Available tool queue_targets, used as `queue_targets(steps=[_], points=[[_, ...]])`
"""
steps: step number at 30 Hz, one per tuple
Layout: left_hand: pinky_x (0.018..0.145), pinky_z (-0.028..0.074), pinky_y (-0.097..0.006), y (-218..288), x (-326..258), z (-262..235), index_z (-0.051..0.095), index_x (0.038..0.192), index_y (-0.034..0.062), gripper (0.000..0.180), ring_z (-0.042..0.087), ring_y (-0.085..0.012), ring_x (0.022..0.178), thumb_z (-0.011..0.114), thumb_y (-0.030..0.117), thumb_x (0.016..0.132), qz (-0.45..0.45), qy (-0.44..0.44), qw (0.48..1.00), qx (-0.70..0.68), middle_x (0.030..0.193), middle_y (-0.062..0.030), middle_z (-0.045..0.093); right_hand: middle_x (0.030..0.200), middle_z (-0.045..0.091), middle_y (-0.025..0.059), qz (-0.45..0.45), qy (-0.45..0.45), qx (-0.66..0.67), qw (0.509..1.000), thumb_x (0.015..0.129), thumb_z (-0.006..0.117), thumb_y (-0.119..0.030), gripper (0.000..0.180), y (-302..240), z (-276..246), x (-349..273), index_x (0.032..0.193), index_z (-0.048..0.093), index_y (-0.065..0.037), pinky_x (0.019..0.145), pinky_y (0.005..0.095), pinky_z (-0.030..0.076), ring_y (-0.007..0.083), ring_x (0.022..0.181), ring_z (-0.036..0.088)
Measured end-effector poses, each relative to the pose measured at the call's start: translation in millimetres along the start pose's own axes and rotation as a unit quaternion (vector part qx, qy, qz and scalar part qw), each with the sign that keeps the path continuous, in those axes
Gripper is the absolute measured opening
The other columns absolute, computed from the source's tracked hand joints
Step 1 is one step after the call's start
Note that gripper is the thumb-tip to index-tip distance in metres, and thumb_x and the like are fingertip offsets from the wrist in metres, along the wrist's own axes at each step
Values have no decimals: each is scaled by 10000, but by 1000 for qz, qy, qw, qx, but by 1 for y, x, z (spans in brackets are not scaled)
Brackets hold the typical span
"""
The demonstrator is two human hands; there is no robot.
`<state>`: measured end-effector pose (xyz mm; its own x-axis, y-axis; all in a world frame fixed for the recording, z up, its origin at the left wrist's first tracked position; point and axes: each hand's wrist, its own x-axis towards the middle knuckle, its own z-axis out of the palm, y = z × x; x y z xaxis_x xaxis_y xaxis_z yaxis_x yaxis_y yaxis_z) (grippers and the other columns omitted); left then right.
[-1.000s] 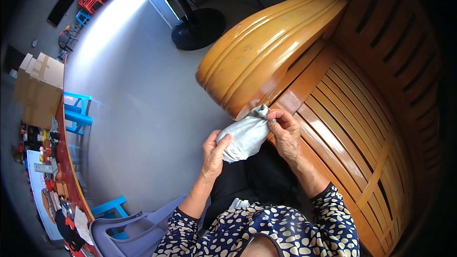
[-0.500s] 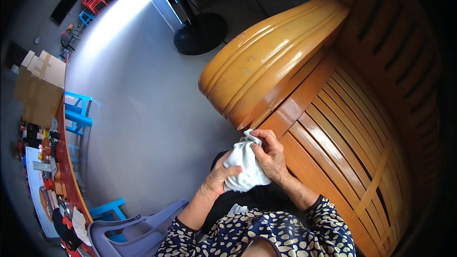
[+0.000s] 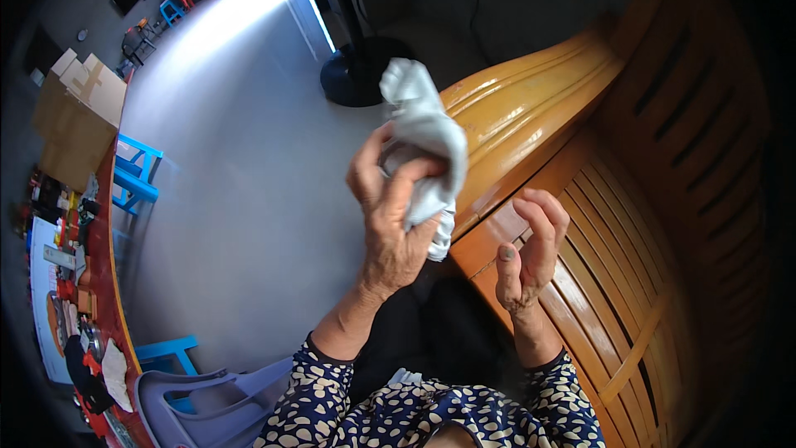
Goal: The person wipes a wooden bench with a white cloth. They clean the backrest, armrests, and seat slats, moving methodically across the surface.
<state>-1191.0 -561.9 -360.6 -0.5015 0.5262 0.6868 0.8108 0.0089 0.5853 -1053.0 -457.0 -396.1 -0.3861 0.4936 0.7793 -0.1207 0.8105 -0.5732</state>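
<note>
A pale, crumpled cloth (image 3: 421, 112) is raised in front of me, its upper end blurred by motion. My left hand (image 3: 390, 236) is closed around its lower part, with fingers and thumb pressed into the folds. A loose end hangs down beside the thumb. To the right, my right hand (image 3: 532, 253) is apart from the cloth and holds nothing. Its fingers are half bent and separated from the thumb, above the edge of the slatted wooden bench seat (image 3: 613, 282).
Beyond the cloth is the bench's rounded, glossy armrest (image 3: 531, 87). A black round stand base (image 3: 340, 79) rests on the grey floor. At left are a cluttered red table (image 3: 108, 282), a cardboard box (image 3: 79, 120), blue stools (image 3: 137, 178) and a grey-purple plastic chair (image 3: 207, 406).
The cloth has gone up and forward in my left hand and is less bunched. My right hand has let go of it and moved right. The view has shifted slightly.
</note>
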Motion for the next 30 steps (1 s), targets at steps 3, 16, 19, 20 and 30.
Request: queue_targets(steps=[3,16,19,20,30], points=[[1012,345,-447,-4,0,1,572,1101,68,347,413,-395,1213,643,188,784,35,-49,998,5,1339,-225,413,1319,460,176,-18,-60,-36,997,934,460,-401,507,12,6,22,1233,522,4,1053,440,290,356,1274,372],[920,381,-433,-8,64,20,638,1144,170,456,486,-322,1071,732,132,699,5,-84,993,87,1136,-122,526,1245,556,27,-16,-40,-136,990,978,288,-437,495,60,26,53,1179,607,-115,1035,405,183,251,1275,370],[872,399,-418,-10,65,15,651,1115,201,441,499,-299,1084,746,148,687,22,-128,988,86,1131,-105,548,1246,557,36,-19,-34,-142,989,977,301,-425,485,61,25,53,1171,612,-108,1029,403,189,252,1271,376],[861,402,-414,-10,63,12,653,1107,207,438,500,-294,1085,746,149,683,34,-135,986,90,1136,-103,548,1244,559,39,-16,-31,-143,989,977,305,-420,481,61,27,54,1167,615,-106,1028,403,191,252,1270,377],[897,427,-432,1,-8,-14,640,1161,136,435,469,-362,1056,698,146,731,41,-70,993,81,1171,-189,499,1242,568,54,-10,-27,-122,992,959,343,-411,477,50,29,53,1150,625,-77,1042,402,184,261,1269,371]])
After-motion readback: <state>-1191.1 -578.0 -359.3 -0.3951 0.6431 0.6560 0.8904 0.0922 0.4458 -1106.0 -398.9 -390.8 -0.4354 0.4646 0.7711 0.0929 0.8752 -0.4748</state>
